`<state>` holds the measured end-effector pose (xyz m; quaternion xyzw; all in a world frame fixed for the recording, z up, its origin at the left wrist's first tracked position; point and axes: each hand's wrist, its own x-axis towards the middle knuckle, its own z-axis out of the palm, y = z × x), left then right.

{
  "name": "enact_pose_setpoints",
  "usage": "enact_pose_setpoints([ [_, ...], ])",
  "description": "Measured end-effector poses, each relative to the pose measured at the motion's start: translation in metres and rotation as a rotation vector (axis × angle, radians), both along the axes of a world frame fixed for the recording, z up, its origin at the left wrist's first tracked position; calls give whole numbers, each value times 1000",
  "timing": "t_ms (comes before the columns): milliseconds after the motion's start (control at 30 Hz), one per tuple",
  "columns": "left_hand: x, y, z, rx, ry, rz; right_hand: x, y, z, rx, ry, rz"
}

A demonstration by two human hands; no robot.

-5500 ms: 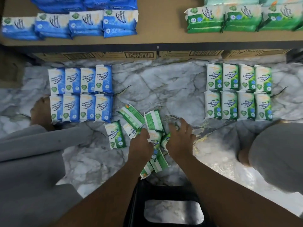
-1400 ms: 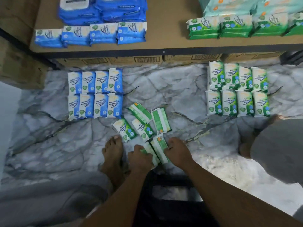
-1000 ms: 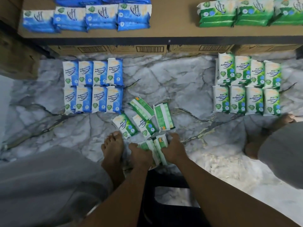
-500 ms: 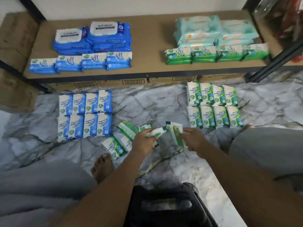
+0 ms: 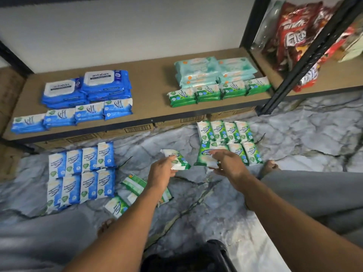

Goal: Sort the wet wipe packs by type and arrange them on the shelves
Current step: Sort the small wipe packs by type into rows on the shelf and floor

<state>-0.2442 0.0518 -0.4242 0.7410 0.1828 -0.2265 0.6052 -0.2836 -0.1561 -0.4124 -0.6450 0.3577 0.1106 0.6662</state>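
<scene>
My left hand [image 5: 162, 170] grips a small green wet wipe pack [image 5: 177, 160] above the marble floor. My right hand [image 5: 228, 162] holds another green pack [image 5: 205, 157] just in front of the green packs laid in rows on the floor [image 5: 231, 132]. Several loose green packs [image 5: 133, 184] lie on the floor under my left forearm. Blue packs [image 5: 82, 173] sit in two rows on the floor at left. The wooden shelf [image 5: 149, 89] carries blue packs [image 5: 88, 112] at left and green packs [image 5: 218, 92] with pale teal packs [image 5: 212, 70] at right.
Flat cardboard boxes [image 5: 127, 131] lie under the shelf. A black shelf post [image 5: 306, 55] slants at right, with red snack bags [image 5: 294, 34] behind it. A black stool [image 5: 188, 258] stands below me. My grey-trousered legs and bare feet [image 5: 268, 166] flank the floor space.
Both hands gathered green packs from the loose pile near my feet, lifted them and moved forward and right toward the green rows. My view tilted up, showing the shelf and wall.
</scene>
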Motion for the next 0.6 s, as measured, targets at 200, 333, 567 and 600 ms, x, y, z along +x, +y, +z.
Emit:
enact_pose_setpoints([
  [200, -6, -13, 11, 191, -86, -127, -3, -11, 1, -72, -20, -36],
  [333, -6, -31, 34, 191, -72, -172, -4, -13, 8, -57, -34, -44],
  [567, 1, -67, 26, 55, -30, -189, -9, -27, 8, -25, -20, -119],
  [600, 2, -70, 23, 38, -26, -186, -8, -29, 6, -14, -9, -158],
])
